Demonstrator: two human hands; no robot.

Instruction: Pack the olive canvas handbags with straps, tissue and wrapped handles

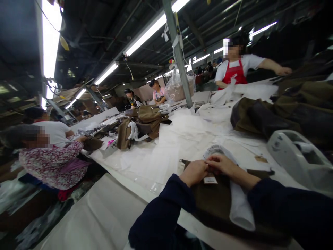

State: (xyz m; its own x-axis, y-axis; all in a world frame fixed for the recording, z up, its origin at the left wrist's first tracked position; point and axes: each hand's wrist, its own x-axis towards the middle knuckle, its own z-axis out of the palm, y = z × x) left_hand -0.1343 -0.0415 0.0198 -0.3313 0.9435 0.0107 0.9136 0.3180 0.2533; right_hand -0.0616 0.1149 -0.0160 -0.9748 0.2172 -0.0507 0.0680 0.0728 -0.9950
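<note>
My left hand [194,173] and my right hand [221,165] meet above an olive-brown fabric bag [213,198], their fingers pinched together. A small white barcode hang tag [210,180] hangs just below them, and its cord is mostly hidden by my fingers. White paper or lining [240,208] sticks out of the bag to the right of the tag. Dark navy sleeves cover both my forearms. The bag rests on a long white-covered work table [145,166].
A grey tape dispenser [299,159] stands to my right, beside a heap of dark olive bags [275,118]. White sheets cover the table, with more bags [137,125] farther along. Several co-workers stand or sit along both sides. A steel pillar [178,52] rises beyond.
</note>
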